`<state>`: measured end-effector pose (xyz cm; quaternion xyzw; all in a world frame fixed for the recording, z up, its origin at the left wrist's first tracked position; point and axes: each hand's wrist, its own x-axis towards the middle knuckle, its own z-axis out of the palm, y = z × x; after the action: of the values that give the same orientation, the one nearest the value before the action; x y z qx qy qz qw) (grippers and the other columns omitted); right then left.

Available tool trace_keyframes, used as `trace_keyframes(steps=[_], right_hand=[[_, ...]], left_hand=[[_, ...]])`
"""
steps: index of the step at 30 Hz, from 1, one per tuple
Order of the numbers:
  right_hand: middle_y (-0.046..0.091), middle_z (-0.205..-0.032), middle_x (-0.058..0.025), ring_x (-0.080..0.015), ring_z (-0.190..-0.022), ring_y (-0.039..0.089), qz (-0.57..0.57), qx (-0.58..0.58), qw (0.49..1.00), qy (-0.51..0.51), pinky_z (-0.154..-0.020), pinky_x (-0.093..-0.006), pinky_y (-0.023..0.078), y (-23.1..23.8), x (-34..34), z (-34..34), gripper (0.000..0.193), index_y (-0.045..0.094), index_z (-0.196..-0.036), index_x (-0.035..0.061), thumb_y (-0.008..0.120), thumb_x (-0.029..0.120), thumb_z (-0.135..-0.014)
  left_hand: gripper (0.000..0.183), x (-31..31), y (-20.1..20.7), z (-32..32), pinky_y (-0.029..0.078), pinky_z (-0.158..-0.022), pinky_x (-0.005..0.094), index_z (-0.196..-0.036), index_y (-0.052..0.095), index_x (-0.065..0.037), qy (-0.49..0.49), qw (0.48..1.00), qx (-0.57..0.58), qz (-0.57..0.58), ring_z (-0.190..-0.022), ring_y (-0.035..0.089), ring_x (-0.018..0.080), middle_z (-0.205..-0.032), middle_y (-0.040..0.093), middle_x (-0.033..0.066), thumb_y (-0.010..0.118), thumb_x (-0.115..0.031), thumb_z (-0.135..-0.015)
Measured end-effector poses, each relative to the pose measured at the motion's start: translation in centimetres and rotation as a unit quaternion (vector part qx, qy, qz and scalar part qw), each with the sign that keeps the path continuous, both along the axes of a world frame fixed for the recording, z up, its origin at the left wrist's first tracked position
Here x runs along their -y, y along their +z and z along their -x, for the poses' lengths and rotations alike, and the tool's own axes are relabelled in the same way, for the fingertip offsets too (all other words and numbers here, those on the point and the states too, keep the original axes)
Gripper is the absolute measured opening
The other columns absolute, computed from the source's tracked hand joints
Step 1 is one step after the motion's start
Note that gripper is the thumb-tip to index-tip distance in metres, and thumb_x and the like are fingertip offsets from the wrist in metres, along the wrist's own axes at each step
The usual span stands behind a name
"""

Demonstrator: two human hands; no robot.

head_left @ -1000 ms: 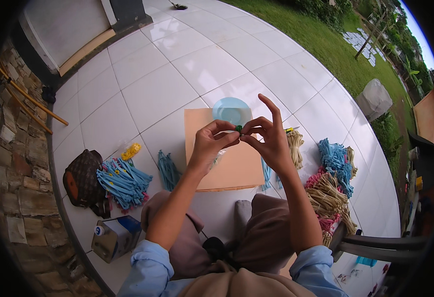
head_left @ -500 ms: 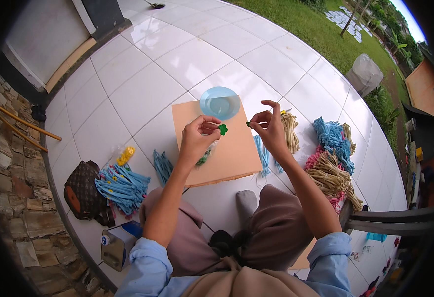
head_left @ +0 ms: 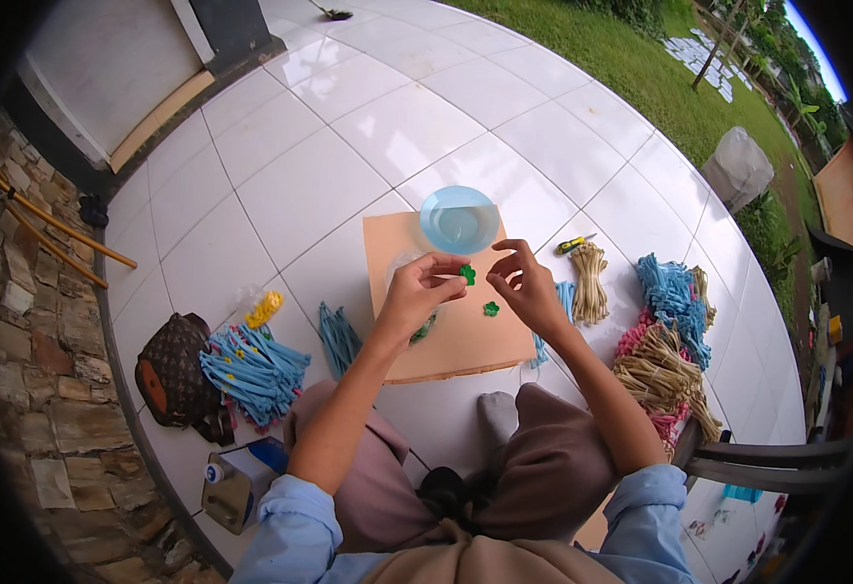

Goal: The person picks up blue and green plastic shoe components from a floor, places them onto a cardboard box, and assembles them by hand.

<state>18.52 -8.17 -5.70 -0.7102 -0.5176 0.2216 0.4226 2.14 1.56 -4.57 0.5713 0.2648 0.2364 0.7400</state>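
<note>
My left hand [head_left: 428, 292] pinches a small green plastic flower [head_left: 467, 275] between thumb and fingertips, above a peach-coloured board [head_left: 446, 355]. Just right of it is my right hand [head_left: 527, 287], holding nothing, its bent fingers partly apart. A second green flower [head_left: 491, 309] lies on the board below the right fingertips. Partly hidden behind my left hand is a clear plastic bag [head_left: 400, 265], with more green pieces [head_left: 424, 329] showing beside the wrist. At the board's far edge stands a light blue round bowl [head_left: 460, 220].
Blue bundles with yellow bits [head_left: 256, 370] and a brown patterned bag [head_left: 175, 375] lie left. To the right are a beige bundle [head_left: 590, 282], a yellow-handled screwdriver [head_left: 574, 243], and piled blue [head_left: 675, 302] and beige bundles [head_left: 655, 365]. A metal can [head_left: 240, 487] stands by my left leg.
The flower from my right hand now lies on the board, and those fingers have loosened. My left hand still holds its flower. The whole view has shifted slightly.
</note>
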Motion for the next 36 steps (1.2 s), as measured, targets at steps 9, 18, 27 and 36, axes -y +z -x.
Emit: trace_keyframes(steps=[9,18,27,36], right_hand=[[0.06,-0.082,-0.007,-0.0194,-0.075,0.062,-0.103,-0.014,0.992,0.076,-0.066,-0.0299,0.051,4.8,0.2,1.1,0.046,0.04,-0.109,0.0067,0.07,0.003,-0.074],[0.063,-0.082,-0.0078,-0.0192,-0.079,0.065,-0.062,-0.123,0.988,0.066,-0.065,-0.0296,0.052,6.0,0.9,0.5,0.043,0.038,-0.108,0.0068,0.068,0.003,-0.078],[0.061,-0.08,-0.009,-0.0136,-0.075,0.059,-0.072,-0.36,0.919,0.143,-0.067,-0.0256,0.046,5.6,0.4,-1.3,0.042,0.036,-0.108,0.0069,0.066,-0.001,-0.079],[0.058,-0.083,-0.0098,-0.0146,-0.074,0.052,-0.116,-0.452,0.881,0.074,-0.072,-0.0282,0.044,3.3,-0.6,-1.5,0.037,0.03,-0.102,0.0072,0.058,-0.003,-0.081]], left_hand=[[0.027,0.7,1.2,-1.0,0.049,-0.09,0.0271,-0.108,0.057,0.001,-0.008,0.994,0.068,0.09,-0.096,0.061,0.0154,-0.101,0.061,0.0089,0.062,-0.01,-0.085],[0.024,1.1,1.3,-1.2,0.052,-0.085,0.0277,-0.103,0.062,0.002,0.009,0.995,0.071,0.064,-0.088,0.063,0.0155,-0.095,0.064,0.0091,0.064,-0.013,-0.084],[0.024,1.1,1.2,-1.6,0.054,-0.08,0.0265,-0.102,0.063,-0.001,0.015,0.994,0.089,0.061,-0.087,0.063,0.0139,-0.094,0.065,0.0075,0.065,-0.015,-0.083],[0.02,0.8,1.4,-2.0,0.052,-0.079,0.0249,-0.101,0.064,0.0,0.04,0.997,0.06,0.04,-0.082,0.062,0.0114,-0.088,0.065,0.0069,0.064,-0.006,-0.082]])
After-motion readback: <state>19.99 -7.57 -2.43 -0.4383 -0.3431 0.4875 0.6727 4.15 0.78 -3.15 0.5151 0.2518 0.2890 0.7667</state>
